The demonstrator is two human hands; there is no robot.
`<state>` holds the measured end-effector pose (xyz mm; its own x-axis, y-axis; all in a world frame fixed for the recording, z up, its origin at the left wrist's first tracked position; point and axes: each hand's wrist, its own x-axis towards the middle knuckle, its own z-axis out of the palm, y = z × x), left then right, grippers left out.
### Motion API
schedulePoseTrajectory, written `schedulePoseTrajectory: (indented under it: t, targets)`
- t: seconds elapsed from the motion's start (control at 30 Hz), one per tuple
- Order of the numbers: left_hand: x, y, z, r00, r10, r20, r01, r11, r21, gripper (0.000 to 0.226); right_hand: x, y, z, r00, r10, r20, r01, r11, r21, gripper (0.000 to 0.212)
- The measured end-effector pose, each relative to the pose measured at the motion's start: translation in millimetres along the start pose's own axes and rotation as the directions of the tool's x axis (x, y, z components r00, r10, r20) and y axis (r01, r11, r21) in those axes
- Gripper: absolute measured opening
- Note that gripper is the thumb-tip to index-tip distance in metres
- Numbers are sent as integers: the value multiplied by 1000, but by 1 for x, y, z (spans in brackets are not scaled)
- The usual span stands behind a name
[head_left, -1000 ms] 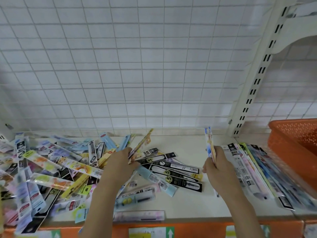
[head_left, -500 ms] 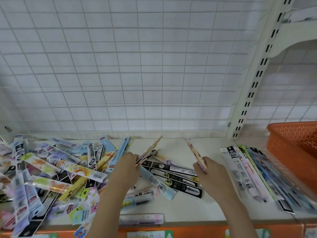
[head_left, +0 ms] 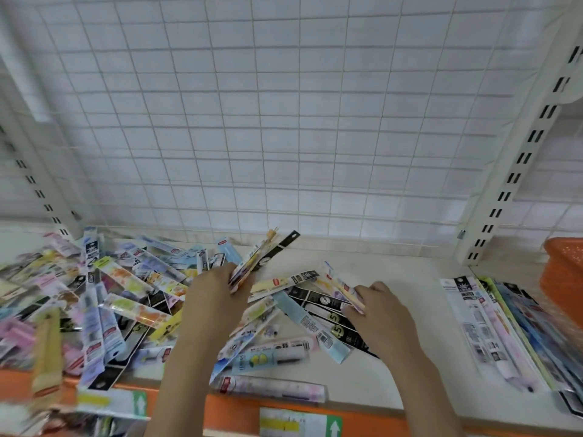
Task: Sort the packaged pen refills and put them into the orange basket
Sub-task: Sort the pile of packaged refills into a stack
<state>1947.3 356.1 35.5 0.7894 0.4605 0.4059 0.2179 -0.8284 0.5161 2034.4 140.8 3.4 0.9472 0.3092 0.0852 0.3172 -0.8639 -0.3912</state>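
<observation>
I am looking down at a shelf (head_left: pixel 394 279) where my left hand (head_left: pixel 214 298) is closing around a small fan of packets (head_left: pixel 262 260), their long axes pointing up and away to the right, a black one and a yellowish one showing above the fingers. My right hand (head_left: pixel 378 310) is curling around a pale packet (head_left: pixel 344 287) that is lying low, its long axis running up-left from the fingers towards the left hand. The loose pile (head_left: pixel 110 294) is spreading from between my hands out to the left edge, so the left hand is sitting nearer to it and the right hand is working only its near fringe. The sorted row (head_left: pixel 492 329) is lying to the right of the right hand, well apart from it, its packets lined up side by side with long axes running away from me. The basket (head_left: pixel 561 272) is standing beyond that row at the far right, only its corner showing, so I am judging the right hand to be the one placed to carry things that way. The packets are looking flat, narrow and glossy, printed in pastels, yellows and black with barcodes, and some are hanging over the shelf's front edge. I am expecting them to slide over one another easily
</observation>
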Motion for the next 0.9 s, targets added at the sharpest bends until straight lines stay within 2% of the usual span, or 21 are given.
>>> schedulePoseTrajectory:
  t: [0.2, 0.43, 0.6, 0.73, 0.9]
  targets:
    - [-6, -10, -7, 997, -59, -44, 58, 998, -10, 27, 3, -1, 11, 999, -8, 53, 8, 1000, 1, 24]
    - [-14, -14, -1, 995, -45, -91, 45, 999, -1, 29, 2, 5, -2, 999, 41, -30, -42, 999, -7, 24]
    - [-17, -13, 4, 993, 56, -101, -46, 995, 92, 19, -2, 20, -23, 996, 45, -79, -48, 998, -44, 23]
    - [-22, 2, 5, 992, 111, -60, -105, 989, 103, 29, -7, 32, -32, 999, -20, -48, 20, 1000, 1, 19]
    - [-29, 17, 15, 998, -7, -57, 6, 1000, -18, 20, -18, 42, -36, 998, -50, -32, 52, 996, 68, 16]
